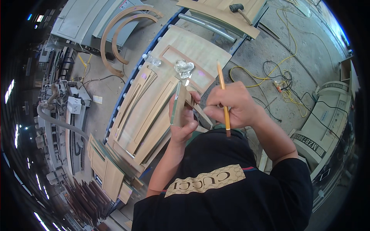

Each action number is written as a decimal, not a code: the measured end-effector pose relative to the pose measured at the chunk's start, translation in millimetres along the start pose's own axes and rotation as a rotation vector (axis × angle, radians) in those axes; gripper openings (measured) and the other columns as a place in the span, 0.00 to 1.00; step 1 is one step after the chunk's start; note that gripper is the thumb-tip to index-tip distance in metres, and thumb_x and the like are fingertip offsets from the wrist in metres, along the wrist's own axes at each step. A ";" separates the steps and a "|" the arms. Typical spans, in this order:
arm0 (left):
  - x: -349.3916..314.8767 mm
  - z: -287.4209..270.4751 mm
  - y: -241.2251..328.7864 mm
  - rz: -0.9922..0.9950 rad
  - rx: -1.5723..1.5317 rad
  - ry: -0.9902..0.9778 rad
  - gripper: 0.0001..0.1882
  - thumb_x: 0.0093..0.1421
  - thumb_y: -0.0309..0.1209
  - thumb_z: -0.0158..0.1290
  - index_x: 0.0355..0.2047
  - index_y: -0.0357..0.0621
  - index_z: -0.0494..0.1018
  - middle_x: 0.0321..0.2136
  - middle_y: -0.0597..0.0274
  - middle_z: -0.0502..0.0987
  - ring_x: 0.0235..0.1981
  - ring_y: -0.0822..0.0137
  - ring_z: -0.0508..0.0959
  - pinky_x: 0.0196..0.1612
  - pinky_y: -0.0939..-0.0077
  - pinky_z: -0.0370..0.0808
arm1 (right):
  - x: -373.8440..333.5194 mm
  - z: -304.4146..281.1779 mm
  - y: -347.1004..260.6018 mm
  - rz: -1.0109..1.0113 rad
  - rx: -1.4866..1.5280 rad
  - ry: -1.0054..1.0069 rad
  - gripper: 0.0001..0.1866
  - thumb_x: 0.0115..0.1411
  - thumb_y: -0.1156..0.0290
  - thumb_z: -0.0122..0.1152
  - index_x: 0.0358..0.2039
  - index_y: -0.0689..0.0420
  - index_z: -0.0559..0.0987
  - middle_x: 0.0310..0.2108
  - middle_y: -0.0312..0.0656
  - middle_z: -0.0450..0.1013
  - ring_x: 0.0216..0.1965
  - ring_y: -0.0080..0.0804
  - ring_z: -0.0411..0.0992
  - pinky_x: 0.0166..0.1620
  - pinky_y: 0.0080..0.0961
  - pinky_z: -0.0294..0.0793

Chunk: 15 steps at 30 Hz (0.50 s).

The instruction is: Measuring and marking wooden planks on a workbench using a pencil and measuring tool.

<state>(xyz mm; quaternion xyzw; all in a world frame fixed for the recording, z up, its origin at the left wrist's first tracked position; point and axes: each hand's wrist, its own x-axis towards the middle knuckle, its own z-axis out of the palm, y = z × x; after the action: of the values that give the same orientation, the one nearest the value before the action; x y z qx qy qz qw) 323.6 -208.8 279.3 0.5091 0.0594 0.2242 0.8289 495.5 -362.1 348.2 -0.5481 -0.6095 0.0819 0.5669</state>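
The left hand (184, 115) clenched a glass strip (175, 104) while the right hand (233, 106) gripped a pencil (223, 96), seemingly mid-marking; steady alignment mattered next.

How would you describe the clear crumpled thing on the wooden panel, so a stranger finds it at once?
Start from the long pale wooden door panel lying on the blue roller table. On its recessed middle, just above the person's left hand, sits a crumpled clear plastic wrapper. It is the only shiny, transparent lump there; everything around it is flat wood.
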 end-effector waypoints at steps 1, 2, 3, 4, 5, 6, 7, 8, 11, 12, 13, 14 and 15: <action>-0.3 1.4 -0.2 -0.001 0.000 -0.005 0.54 0.47 0.39 0.74 0.71 0.44 0.58 0.57 0.49 0.70 0.62 0.55 0.70 0.70 0.58 0.60 | 3.5 -1.6 -0.2 0.040 -0.014 0.076 0.07 0.58 0.73 0.75 0.37 0.56 0.85 0.28 0.40 0.80 0.27 0.38 0.81 0.30 0.28 0.77; -1.6 5.0 1.4 -0.015 0.002 0.034 0.53 0.47 0.39 0.74 0.71 0.43 0.59 0.58 0.49 0.70 0.63 0.55 0.70 0.69 0.58 0.60 | 8.5 -3.3 0.2 0.041 -0.017 0.079 0.07 0.58 0.73 0.75 0.37 0.56 0.85 0.28 0.40 0.80 0.27 0.38 0.81 0.30 0.28 0.77; -1.5 7.2 2.0 -0.028 0.003 0.073 0.52 0.48 0.38 0.73 0.71 0.42 0.59 0.59 0.50 0.70 0.64 0.56 0.70 0.69 0.58 0.61 | 15.8 -6.4 1.7 -0.012 -0.062 0.135 0.09 0.58 0.72 0.75 0.39 0.57 0.85 0.28 0.40 0.80 0.27 0.37 0.81 0.30 0.28 0.77; 0.7 6.9 0.6 -0.028 0.000 0.066 0.52 0.48 0.38 0.73 0.71 0.42 0.59 0.59 0.50 0.70 0.64 0.56 0.70 0.69 0.58 0.61 | 23.1 -10.9 3.1 -0.065 -0.109 0.190 0.11 0.58 0.72 0.75 0.41 0.57 0.86 0.28 0.40 0.80 0.27 0.36 0.81 0.30 0.29 0.77; -1.0 4.4 0.2 -0.079 -0.028 0.022 0.52 0.47 0.38 0.73 0.70 0.41 0.60 0.60 0.51 0.70 0.64 0.56 0.70 0.70 0.58 0.61 | 29.4 -13.1 1.5 -0.066 -0.110 0.191 0.11 0.58 0.72 0.75 0.41 0.57 0.86 0.28 0.40 0.80 0.27 0.36 0.81 0.30 0.29 0.77; -1.7 2.3 0.4 -0.127 -0.056 -0.025 0.52 0.47 0.37 0.74 0.70 0.40 0.60 0.61 0.52 0.70 0.65 0.56 0.70 0.70 0.58 0.61 | 36.6 -17.1 -0.8 -0.128 -0.161 0.142 0.12 0.59 0.71 0.75 0.43 0.56 0.87 0.28 0.39 0.80 0.26 0.36 0.80 0.29 0.28 0.76; -2.4 -0.7 2.9 -0.122 -0.057 -0.033 0.52 0.47 0.37 0.74 0.70 0.40 0.60 0.61 0.52 0.70 0.65 0.56 0.70 0.70 0.58 0.61 | 42.8 -21.8 -3.6 -0.193 -0.215 0.092 0.13 0.59 0.70 0.75 0.45 0.54 0.88 0.28 0.38 0.79 0.26 0.35 0.79 0.28 0.28 0.75; -8.2 -4.4 6.3 -0.235 -0.054 -0.050 0.52 0.47 0.36 0.74 0.69 0.40 0.61 0.61 0.53 0.71 0.65 0.57 0.71 0.70 0.58 0.62 | 44.6 -23.6 -7.2 -0.198 -0.220 0.091 0.13 0.59 0.70 0.75 0.45 0.54 0.88 0.28 0.38 0.79 0.26 0.35 0.79 0.28 0.28 0.75; -18.2 1.4 22.0 -0.365 -0.037 -0.087 0.50 0.46 0.35 0.75 0.68 0.40 0.64 0.62 0.57 0.71 0.67 0.59 0.70 0.72 0.58 0.60 | 54.8 -30.7 -25.6 -0.269 -0.229 -0.045 0.14 0.59 0.68 0.76 0.46 0.49 0.89 0.27 0.36 0.78 0.24 0.34 0.78 0.27 0.29 0.73; -20.7 1.5 22.5 -0.335 0.020 -0.069 0.50 0.45 0.35 0.75 0.68 0.41 0.65 0.63 0.57 0.71 0.68 0.60 0.69 0.72 0.58 0.60 | 52.2 -30.2 -25.9 -0.238 -0.214 -0.078 0.13 0.59 0.67 0.76 0.45 0.47 0.89 0.26 0.34 0.76 0.24 0.34 0.77 0.26 0.30 0.72; -14.9 -0.8 8.4 -0.190 0.048 -0.132 0.50 0.45 0.34 0.76 0.67 0.43 0.66 0.64 0.59 0.70 0.69 0.61 0.68 0.73 0.58 0.59 | 53.1 -32.7 -23.5 -0.219 -0.211 -0.111 0.12 0.59 0.65 0.76 0.44 0.45 0.89 0.25 0.33 0.75 0.23 0.34 0.76 0.25 0.31 0.71; -16.5 -3.8 3.2 -0.233 0.026 -0.148 0.48 0.45 0.33 0.76 0.67 0.43 0.66 0.65 0.58 0.70 0.69 0.61 0.67 0.74 0.57 0.57 | 52.6 -35.7 -19.9 -0.201 -0.216 -0.155 0.12 0.59 0.63 0.75 0.44 0.45 0.89 0.24 0.34 0.75 0.23 0.36 0.76 0.25 0.31 0.72; -16.8 -16.3 -9.7 -0.214 0.057 -0.277 0.45 0.48 0.30 0.74 0.66 0.43 0.67 0.65 0.57 0.70 0.69 0.61 0.67 0.73 0.57 0.60 | 51.9 -39.6 -24.2 -0.169 -0.221 -0.198 0.12 0.60 0.61 0.75 0.45 0.45 0.88 0.24 0.35 0.75 0.23 0.37 0.76 0.26 0.32 0.72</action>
<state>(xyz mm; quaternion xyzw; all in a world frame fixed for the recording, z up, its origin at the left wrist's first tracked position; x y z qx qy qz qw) 306.3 -206.4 261.0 0.5493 0.0050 0.0606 0.8334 525.1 -352.5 410.5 -0.5431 -0.7116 0.0202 0.4452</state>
